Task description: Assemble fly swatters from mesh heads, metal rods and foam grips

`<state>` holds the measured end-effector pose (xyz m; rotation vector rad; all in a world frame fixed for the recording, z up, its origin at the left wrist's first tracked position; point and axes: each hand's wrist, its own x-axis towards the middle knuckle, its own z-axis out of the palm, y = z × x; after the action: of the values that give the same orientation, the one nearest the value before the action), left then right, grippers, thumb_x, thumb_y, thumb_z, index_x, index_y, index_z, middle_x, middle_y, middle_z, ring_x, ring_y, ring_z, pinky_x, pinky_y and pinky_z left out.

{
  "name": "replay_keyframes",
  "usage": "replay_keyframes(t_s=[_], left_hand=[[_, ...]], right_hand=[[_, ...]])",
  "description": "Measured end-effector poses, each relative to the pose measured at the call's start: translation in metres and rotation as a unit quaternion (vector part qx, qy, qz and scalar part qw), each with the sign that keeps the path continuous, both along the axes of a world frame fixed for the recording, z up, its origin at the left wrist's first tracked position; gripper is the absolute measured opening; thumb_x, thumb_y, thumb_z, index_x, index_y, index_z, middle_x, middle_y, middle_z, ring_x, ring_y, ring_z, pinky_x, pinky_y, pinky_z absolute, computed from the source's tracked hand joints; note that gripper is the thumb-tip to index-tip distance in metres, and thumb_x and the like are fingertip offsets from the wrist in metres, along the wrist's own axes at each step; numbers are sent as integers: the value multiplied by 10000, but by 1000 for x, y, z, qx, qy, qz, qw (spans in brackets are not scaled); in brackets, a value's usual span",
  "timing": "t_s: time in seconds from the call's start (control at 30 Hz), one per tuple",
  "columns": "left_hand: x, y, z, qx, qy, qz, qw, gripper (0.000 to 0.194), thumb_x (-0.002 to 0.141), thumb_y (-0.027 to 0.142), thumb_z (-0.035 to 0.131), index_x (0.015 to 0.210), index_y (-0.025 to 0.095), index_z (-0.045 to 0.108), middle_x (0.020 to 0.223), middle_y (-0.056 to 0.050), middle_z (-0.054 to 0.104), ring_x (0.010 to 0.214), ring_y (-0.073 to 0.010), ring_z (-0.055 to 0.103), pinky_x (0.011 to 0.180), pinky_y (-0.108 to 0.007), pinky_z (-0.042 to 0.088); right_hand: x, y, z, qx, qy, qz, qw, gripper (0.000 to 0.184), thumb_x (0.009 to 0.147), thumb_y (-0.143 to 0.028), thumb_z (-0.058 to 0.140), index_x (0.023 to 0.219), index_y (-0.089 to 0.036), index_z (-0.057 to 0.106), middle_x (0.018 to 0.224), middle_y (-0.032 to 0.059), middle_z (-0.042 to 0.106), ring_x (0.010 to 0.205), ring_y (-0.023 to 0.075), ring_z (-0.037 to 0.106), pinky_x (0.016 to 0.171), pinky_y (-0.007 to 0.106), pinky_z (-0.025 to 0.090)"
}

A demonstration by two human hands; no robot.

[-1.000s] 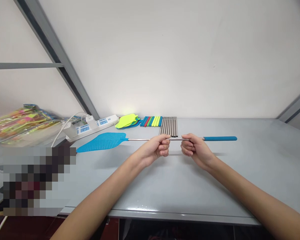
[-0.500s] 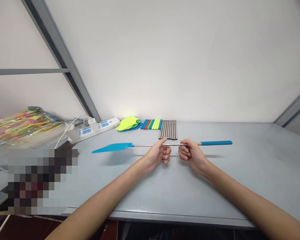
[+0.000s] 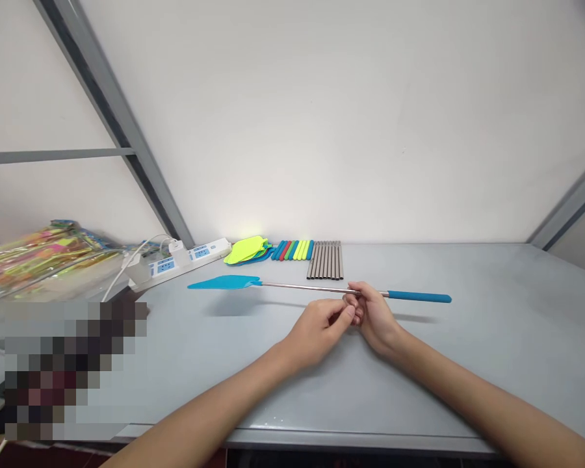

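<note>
A fly swatter (image 3: pixel 302 286) with a blue paddle-shaped head (image 3: pixel 224 282), a thin metal rod and a blue handle (image 3: pixel 419 296) is held level above the table. My right hand (image 3: pixel 377 318) is closed around the rod close to the handle. Just below the rod, my left hand (image 3: pixel 316 331) is off the swatter, its thumb and fingers bent together against the fingertips of my right hand. Whether anything lies between those fingers is hidden.
Along the wall lie yellow and blue swatter heads (image 3: pixel 246 250), a row of coloured handles (image 3: pixel 292 250) and several metal tubes (image 3: pixel 325 260). A power strip (image 3: pixel 185 260) with plugs and cables stands left, beside plastic-wrapped bundles (image 3: pixel 53 257). The grey table (image 3: pixel 492 351) has its front edge below my arms.
My left hand has let go of the rod and moved right and down to my right hand's fingers. My right hand keeps its hold, and the swatter now tilts slightly down toward its handle.
</note>
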<state>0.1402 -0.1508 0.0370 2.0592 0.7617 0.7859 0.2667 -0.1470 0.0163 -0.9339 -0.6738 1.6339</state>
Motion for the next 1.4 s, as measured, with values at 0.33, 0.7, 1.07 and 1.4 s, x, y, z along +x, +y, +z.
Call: replay_keyframes(t_s=[0.33,0.7,1.07,1.4], left_hand=[[-5,6,1,213,56,109,969,167,814,231,354,898,194,494,934,-55,517,918,-166,444,823,-301,334],[-7,26,-7,285,190,107,933,218,845,242,299,966,208,477,950,-28,554,903,-154,478,863,-357,247],[-8,30,-12,282,220,96,929,251,855,277,257,912,192,486,833,-38,560,792,-165,491,701,-293,313],[-7,28,-12,272,223,102,930,269,859,303,248,869,189,492,808,-26,556,778,-156,483,696,-287,300]], right_hand=[[3,2,-1,-2,10,-5,1000,357,712,-352,419,417,-166,341,356,-58,253,338,69,285,399,214,223],[3,7,-3,4,8,7,1000,351,703,-334,402,398,-167,352,327,-60,255,307,66,290,388,219,198],[3,6,-6,8,-13,11,1000,355,701,-341,414,397,-170,343,336,-59,271,308,67,299,389,226,208],[3,4,-4,-2,-25,16,1000,349,711,-328,405,405,-167,357,339,-58,272,311,69,301,397,228,219]])
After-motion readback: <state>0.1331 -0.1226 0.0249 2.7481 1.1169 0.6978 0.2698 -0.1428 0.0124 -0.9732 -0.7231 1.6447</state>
